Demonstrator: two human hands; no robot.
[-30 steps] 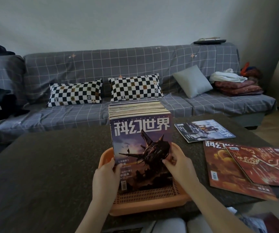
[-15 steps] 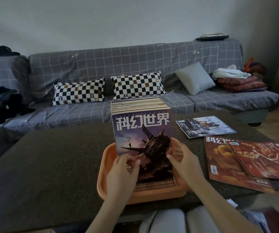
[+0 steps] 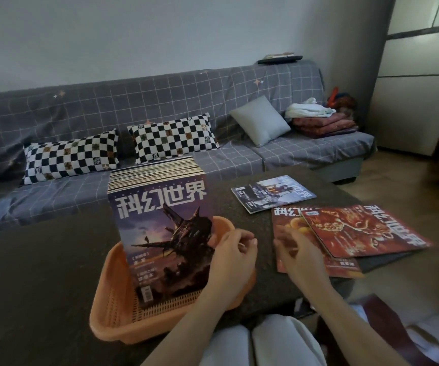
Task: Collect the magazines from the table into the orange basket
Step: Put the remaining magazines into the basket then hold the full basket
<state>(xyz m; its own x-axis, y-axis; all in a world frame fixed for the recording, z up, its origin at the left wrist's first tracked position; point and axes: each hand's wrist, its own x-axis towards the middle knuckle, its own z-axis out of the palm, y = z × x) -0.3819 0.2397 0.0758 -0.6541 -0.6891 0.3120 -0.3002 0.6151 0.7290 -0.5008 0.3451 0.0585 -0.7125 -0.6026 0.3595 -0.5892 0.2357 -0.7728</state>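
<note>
Orange basket (image 3: 112, 310): one, at the near edge of the dark table (image 3: 41, 260), directly ahead.

Magazine stack (image 3: 157, 228): one thick batch standing on edge inside the basket, leaning back, purple spaceship cover facing the camera. Exact count of issues not readable from the page edges.

Loose magazines on the table, right of the basket: three. One blue-grey magazine (image 3: 272, 195) lying flat, farthest back, apart from the rest. Two red ones nearer: lower red magazine (image 3: 285, 220) flat, upper red magazine (image 3: 366, 232) overlapping its right part.

Hands: two.

Left hand (image 3: 233, 256): just right of the stack, above the basket's right rim, fingers loosely curled, nothing held. Contact with the stack's edge not determinable.

Right hand (image 3: 301, 256): over the near-left part of the lower red magazine, fingers relaxed and partly spread, blurred. Touching or just above the cover: cannot tell. No grip visible.

Sofa (image 3: 239, 96) behind the table: two checkered cushions, one grey cushion.
</note>
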